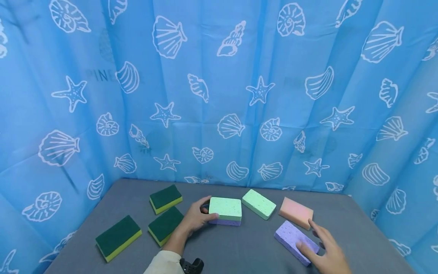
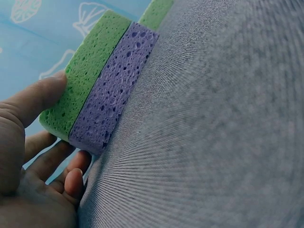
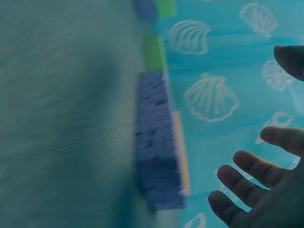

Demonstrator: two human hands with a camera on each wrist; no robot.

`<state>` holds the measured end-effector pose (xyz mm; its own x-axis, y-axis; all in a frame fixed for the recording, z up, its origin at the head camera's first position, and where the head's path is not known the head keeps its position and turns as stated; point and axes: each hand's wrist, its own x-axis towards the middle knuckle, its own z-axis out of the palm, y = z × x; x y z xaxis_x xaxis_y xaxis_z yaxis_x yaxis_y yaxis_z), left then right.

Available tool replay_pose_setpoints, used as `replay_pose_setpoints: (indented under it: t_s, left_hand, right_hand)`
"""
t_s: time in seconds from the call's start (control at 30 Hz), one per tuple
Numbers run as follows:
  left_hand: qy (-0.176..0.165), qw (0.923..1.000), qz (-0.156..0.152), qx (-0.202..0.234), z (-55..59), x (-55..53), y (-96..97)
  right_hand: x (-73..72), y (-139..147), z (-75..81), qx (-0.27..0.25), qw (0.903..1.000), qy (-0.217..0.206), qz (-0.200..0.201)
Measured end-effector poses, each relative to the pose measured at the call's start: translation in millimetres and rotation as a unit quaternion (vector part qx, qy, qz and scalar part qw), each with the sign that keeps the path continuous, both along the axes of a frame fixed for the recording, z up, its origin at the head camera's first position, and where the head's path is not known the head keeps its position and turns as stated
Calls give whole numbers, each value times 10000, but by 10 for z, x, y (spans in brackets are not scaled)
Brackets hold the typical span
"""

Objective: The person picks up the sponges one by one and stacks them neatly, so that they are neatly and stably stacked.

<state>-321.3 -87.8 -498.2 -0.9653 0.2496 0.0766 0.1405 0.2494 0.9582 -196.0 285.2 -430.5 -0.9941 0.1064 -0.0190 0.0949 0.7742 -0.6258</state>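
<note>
A light green sponge (image 1: 225, 205) lies stacked on a purple sponge (image 2: 114, 88) near the middle of the table. My left hand (image 1: 197, 217) grips the green one at its left end, thumb on the front face and fingers around the end and back. In the left wrist view the thumb (image 2: 47, 92) presses the green layer, while the lower fingers curl beside the purple one. At the right my right hand (image 1: 325, 249) hovers over another purple sponge (image 1: 291, 238), fingers spread. The right wrist view shows this hand (image 3: 261, 180) apart from the purple sponge (image 3: 159, 142).
A second green sponge (image 1: 259, 203) and a peach sponge (image 1: 296, 212) lie toward the back right. On the left are several yellow sponges with dark green scouring tops, one (image 1: 118, 238) nearest the front. A blue shell-print curtain (image 1: 219, 95) hangs behind the grey table (image 1: 253, 247).
</note>
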Motion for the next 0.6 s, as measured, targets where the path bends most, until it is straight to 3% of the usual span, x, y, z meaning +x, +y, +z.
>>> replay_pose_setpoints:
  t_s: [0.1, 0.4, 0.6]
  left_hand:
    - [-2, 10000, 12, -5, -12, 6, 10]
    - [6, 10000, 24, 12, -8, -1, 41]
    - [-51, 10000, 44, -27, 15, -1, 34]
  right_hand:
    - [-46, 25, -93, 194, 9993, -320, -87]
    - [-111, 146, -297, 530, 9977, -410, -123]
    - [-174, 217, -413, 670, 9935, -907, -170]
